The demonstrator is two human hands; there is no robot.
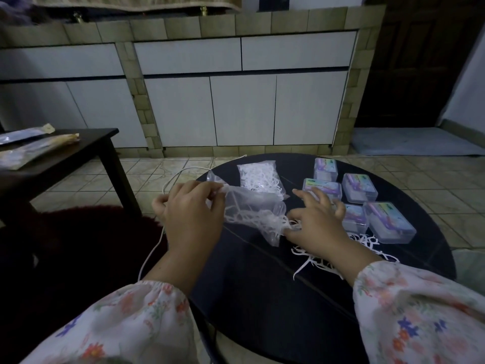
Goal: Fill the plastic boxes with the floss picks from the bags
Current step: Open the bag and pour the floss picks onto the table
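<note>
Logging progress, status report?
Left hand pinches open bag; right hand at its mouth. Floss picks spilled on table. Boxes shut.

A single head-worn wide-angle camera looks forward and down, close over a round dark table, cabinets beyond.
</note>
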